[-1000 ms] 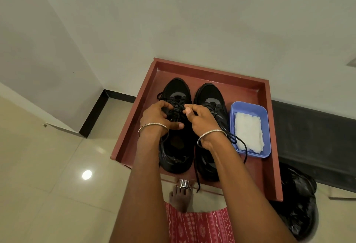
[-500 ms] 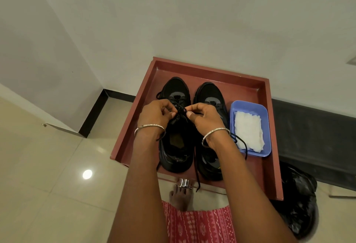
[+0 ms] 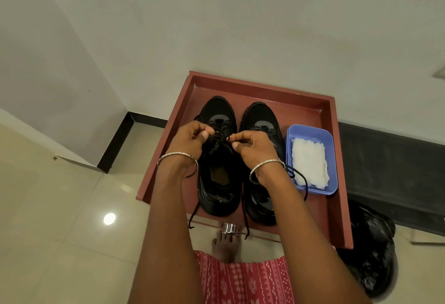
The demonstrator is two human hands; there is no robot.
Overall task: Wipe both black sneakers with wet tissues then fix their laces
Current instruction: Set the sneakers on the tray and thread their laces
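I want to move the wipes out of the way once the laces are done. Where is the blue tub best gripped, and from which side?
Grip the blue tub by its two long rims, coming from above. It stands upright and open on the red tray, and the tissues lie below the rim. The right sneaker crowds its left side, and a loose lace crosses its near corner, so lift that clear first.

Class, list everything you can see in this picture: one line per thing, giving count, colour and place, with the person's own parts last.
tray: one, reddish-brown, on the floor against the wall
sneakers: two, black, side by side in the tray
laces: black, on the left sneaker, pinched by both hands
tub: one, blue, in the tray right of the sneakers
tissues: white, inside the tub
bag: one, black, on the floor right of the tray
bangles: two, silver, one per wrist
left hand: pinching a lace
right hand: pinching a lace
foot: one, bare, below the tray
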